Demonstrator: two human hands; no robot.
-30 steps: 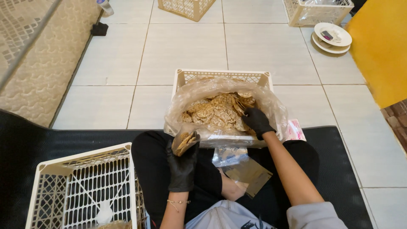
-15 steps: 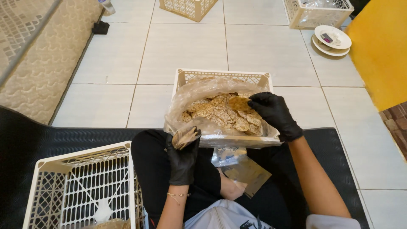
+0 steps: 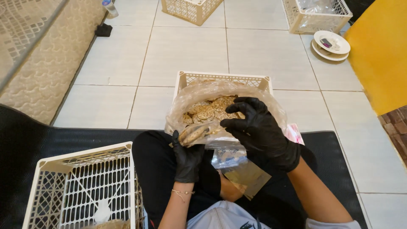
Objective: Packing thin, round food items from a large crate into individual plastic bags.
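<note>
Black-gloved left hand (image 3: 187, 156) closed round a small stack of round brown crackers (image 3: 194, 133), raised at the clear plastic liner bag (image 3: 271, 106) of a cream plastic crate (image 3: 224, 79); black-gloved right hand (image 3: 259, 132), fingers loosely curled, steadying the stack's edge.

a single head-worn camera looks steeply down from above the seated person's lap, close over both gloved hands, facing forward across the lined crate (image 3: 223, 79) and out over the white tiled floor (image 3: 190, 55) to far baskets; no second view shares the scene.
</note>
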